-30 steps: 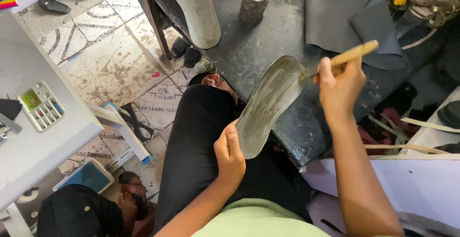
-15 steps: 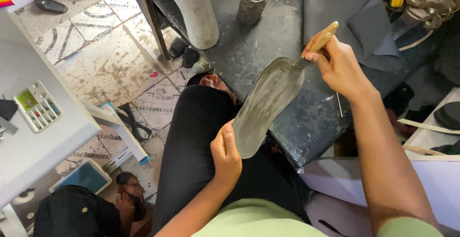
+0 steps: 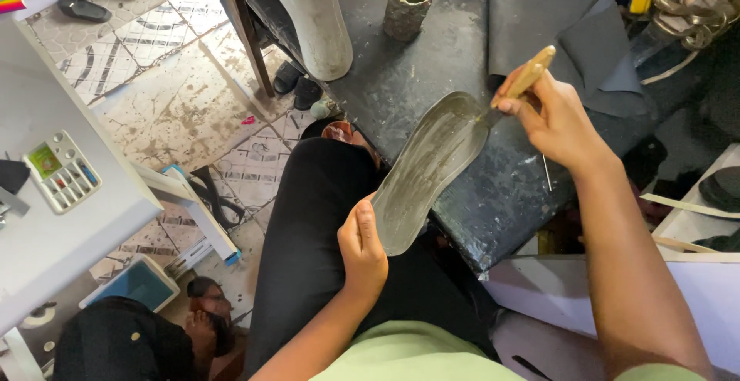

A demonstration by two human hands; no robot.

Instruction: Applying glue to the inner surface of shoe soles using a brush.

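Observation:
My left hand (image 3: 361,250) grips the near end of a long grey shoe sole (image 3: 428,169) that slants up over the edge of a dark, stained workbench (image 3: 462,57). The sole's upper face looks wet and shiny. My right hand (image 3: 551,119) holds a brush with a wooden handle (image 3: 530,73), its tip touching the far end of the sole. My black trousers (image 3: 316,234) lie beneath the sole.
A crusted tin can (image 3: 408,0) and a pale sole (image 3: 312,15) stand at the back of the bench, dark sheet pieces (image 3: 563,23) to the right. A white table with a calculator (image 3: 62,171) is at left. Tiled floor (image 3: 169,104) lies between.
My right hand has moved the brush along the far end of the sole and tilted its handle more upright. The left hand keeps its hold on the near end.

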